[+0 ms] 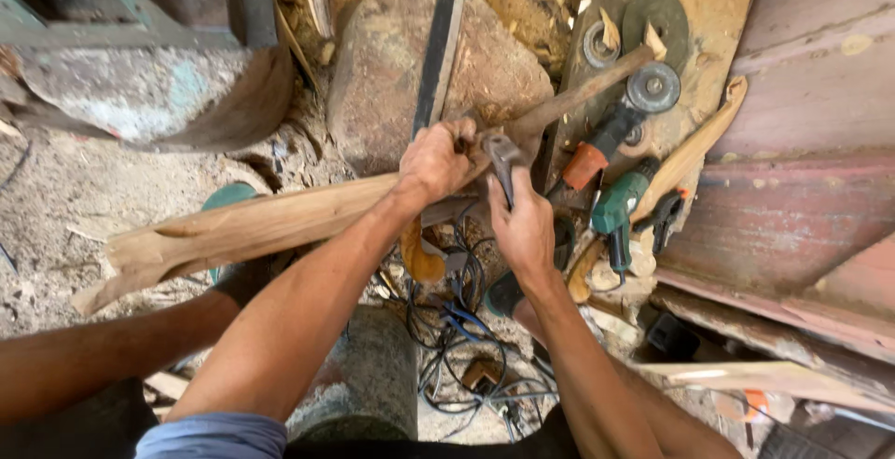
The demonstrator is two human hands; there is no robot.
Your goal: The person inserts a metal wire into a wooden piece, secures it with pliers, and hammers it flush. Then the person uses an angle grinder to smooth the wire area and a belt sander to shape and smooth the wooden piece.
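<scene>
1. the left hand [435, 161] is clenched around the end of a long rough plank [252, 231]; where wood meets tool under the fingers is hidden.
2. the right hand [522, 226] is wrapped tight on the metal handle of a tool [502, 156]; its head is hard to make out, so i cannot tell what kind it is.
3. the plank lies slantwise from lower left up to the hands, pale brown, split and jagged at its far end, resting near a rounded stone [392, 77].
4. a black strap [438, 44] runs up over the stone, its top cut off by the frame.
5. right of the hands lie an orange-and-black grinder [620, 123] with a grey disc, a green power tool [615, 207] and a wooden handle [587, 91], on a dusty board [709, 21].
6. tangled cables [466, 338] sit below, partly hidden by the forearms.
7. no labels can be read.
</scene>
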